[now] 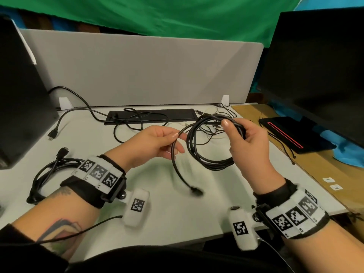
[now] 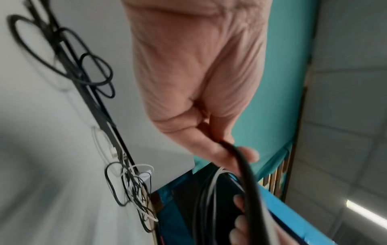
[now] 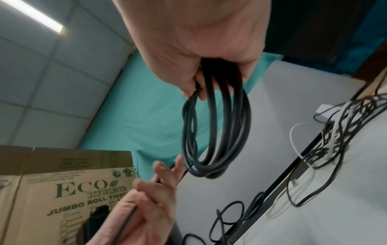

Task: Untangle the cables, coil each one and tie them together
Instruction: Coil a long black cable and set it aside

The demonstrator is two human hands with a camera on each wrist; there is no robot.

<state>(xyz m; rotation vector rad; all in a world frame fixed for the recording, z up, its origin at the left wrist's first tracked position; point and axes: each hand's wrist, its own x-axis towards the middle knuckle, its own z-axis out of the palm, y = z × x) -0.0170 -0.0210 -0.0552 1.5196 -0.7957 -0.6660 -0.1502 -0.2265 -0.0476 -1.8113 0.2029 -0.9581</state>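
Coiling a black cable at frame center.
The right hand (image 1: pixel 248 142) grips the black cable coil (image 1: pixel 204 146); the left hand (image 1: pixel 151 143) pinches its loose strand, whose blurred plug (image 1: pixel 196 191) hangs below.

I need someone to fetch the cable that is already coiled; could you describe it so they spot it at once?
Start at the dark computer tower on the desk's left. In front of it lies a coiled black cable, by the left hand's wrist. Unlike the other cables, it lies bundled and unheld.

Smooth, faintly glossy black rubbery cable (image 1: pixel 199 150); matt pale desk (image 1: pixel 161 213); brown cardboard box (image 3: pixel 62 190); matt grey divider (image 1: pixel 137 69).
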